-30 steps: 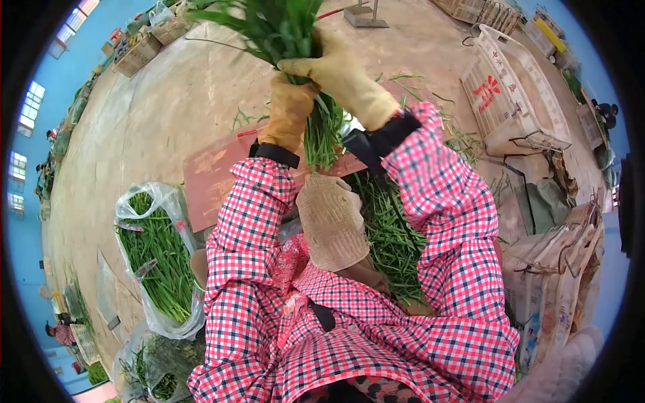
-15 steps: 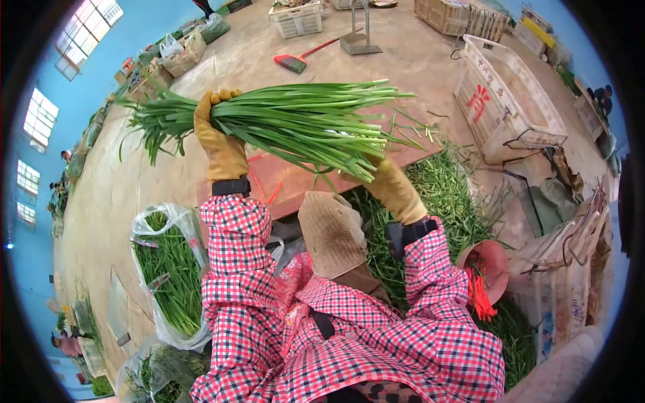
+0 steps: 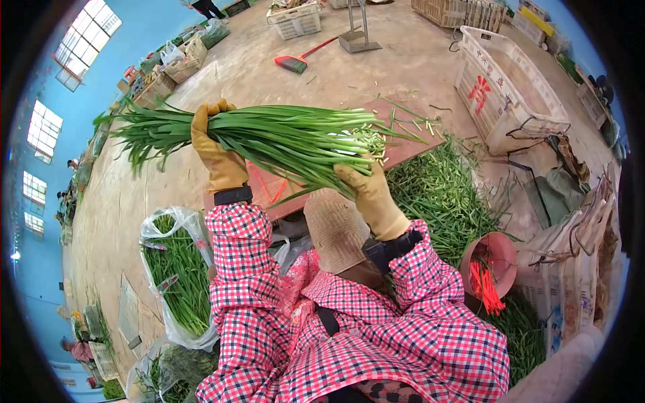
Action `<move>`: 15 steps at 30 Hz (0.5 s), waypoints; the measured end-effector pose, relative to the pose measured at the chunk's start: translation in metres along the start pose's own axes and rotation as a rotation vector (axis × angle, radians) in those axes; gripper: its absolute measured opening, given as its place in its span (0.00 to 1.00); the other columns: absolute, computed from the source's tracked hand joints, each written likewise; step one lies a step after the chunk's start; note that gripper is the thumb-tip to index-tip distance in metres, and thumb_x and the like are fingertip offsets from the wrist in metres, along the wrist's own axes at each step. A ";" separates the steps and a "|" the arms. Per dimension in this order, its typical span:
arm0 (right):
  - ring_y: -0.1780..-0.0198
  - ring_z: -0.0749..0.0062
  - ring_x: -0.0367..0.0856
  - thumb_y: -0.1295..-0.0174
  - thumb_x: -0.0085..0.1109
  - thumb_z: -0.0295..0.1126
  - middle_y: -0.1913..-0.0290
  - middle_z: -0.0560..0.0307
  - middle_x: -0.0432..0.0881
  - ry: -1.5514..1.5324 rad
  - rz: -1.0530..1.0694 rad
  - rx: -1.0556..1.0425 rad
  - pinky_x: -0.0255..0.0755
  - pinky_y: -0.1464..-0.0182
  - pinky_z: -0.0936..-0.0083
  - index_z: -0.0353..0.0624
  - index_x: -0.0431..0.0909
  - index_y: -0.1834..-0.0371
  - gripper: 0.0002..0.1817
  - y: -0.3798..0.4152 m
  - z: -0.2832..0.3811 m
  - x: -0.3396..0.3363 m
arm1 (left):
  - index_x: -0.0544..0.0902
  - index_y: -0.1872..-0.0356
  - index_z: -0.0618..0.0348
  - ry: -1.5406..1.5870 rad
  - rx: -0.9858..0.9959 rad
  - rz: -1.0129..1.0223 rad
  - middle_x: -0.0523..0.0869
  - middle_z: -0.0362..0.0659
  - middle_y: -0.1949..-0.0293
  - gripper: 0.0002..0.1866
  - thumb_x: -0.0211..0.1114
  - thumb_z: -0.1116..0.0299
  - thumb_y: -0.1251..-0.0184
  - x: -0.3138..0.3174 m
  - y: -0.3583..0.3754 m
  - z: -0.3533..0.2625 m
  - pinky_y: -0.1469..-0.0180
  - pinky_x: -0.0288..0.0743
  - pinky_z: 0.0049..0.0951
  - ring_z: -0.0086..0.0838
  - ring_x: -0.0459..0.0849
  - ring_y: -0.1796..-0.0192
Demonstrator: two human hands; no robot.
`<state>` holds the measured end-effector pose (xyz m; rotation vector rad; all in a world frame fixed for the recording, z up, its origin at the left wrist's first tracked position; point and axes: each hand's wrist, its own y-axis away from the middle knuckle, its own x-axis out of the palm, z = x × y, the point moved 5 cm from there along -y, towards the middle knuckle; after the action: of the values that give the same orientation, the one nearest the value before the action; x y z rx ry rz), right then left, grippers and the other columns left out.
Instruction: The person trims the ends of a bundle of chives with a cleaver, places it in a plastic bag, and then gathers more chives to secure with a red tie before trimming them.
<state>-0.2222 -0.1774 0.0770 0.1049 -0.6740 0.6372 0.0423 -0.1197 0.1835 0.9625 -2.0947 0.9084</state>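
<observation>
A long bunch of green stalks (image 3: 289, 134) lies across the view above a low reddish board (image 3: 269, 181), its leafy end at the left and pale cut ends at the right. My left hand (image 3: 216, 148), in a tan glove, is wrapped round the bunch near the leaves. At the pale ends, my right hand (image 3: 369, 195), gloved too, presses its closed fingers on the lower stalks. Short cut pieces (image 3: 420, 124) are scattered on the board's right part. Red ties (image 3: 274, 191) rest on the board below the bunch.
Bagged greens (image 3: 178, 282) stand at the left. Loose trimmings (image 3: 443, 195) pile up at the right, near a pink bucket (image 3: 504, 258) with red strips. Farther off are a white crate (image 3: 484, 101), a red broom (image 3: 292, 64), a dustpan (image 3: 359, 46) and a standing person (image 3: 205, 8).
The bunch has dropped lower in view, nearer the board. My right hand has moved slightly left, and its fingers now show on the stalks. More cut pieces are visible behind the ends.
</observation>
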 end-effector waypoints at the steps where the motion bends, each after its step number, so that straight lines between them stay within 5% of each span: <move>1: 0.50 0.73 0.84 0.39 0.71 0.30 0.49 0.57 0.85 -0.052 -0.008 0.057 0.77 0.45 0.74 0.38 0.78 0.44 0.21 0.002 -0.007 -0.001 | 0.82 0.64 0.64 0.006 0.014 -0.001 0.85 0.48 0.63 0.10 0.67 0.66 0.33 0.001 0.002 -0.001 0.42 0.80 0.38 0.39 0.85 0.55; 6: 0.50 0.72 0.84 0.33 0.64 0.30 0.50 0.57 0.85 -0.233 -0.039 0.082 0.77 0.44 0.74 0.36 0.80 0.46 0.15 0.000 -0.022 0.004 | 0.82 0.61 0.64 -0.089 0.064 0.097 0.85 0.47 0.61 0.11 0.66 0.64 0.31 0.008 0.007 -0.014 0.42 0.79 0.38 0.37 0.85 0.54; 8: 0.48 0.71 0.84 0.30 0.62 0.34 0.48 0.55 0.85 -0.044 0.042 -0.036 0.77 0.43 0.73 0.35 0.79 0.44 0.17 0.002 -0.014 0.002 | 0.82 0.58 0.63 -0.154 0.105 0.119 0.85 0.47 0.61 0.13 0.65 0.62 0.30 0.014 0.016 -0.016 0.44 0.79 0.36 0.35 0.85 0.54; 10: 0.47 0.69 0.84 0.30 0.62 0.36 0.47 0.53 0.85 -0.267 0.064 0.166 0.77 0.42 0.73 0.35 0.79 0.43 0.19 -0.001 -0.021 0.003 | 0.82 0.59 0.63 -0.226 0.139 0.076 0.84 0.46 0.63 0.15 0.66 0.58 0.31 0.012 0.018 -0.016 0.50 0.79 0.35 0.34 0.84 0.58; 15: 0.48 0.70 0.84 0.25 0.53 0.29 0.48 0.54 0.84 -0.068 0.007 -0.041 0.80 0.45 0.72 0.37 0.78 0.43 0.13 0.004 0.007 0.011 | 0.82 0.62 0.67 -0.234 -0.005 -0.151 0.80 0.43 0.71 0.24 0.64 0.49 0.33 0.003 0.010 -0.003 0.64 0.77 0.34 0.33 0.80 0.69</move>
<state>-0.2224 -0.1704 0.0889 0.0860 -0.7530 0.6283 0.0332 -0.1134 0.1844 1.2581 -2.1780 0.7431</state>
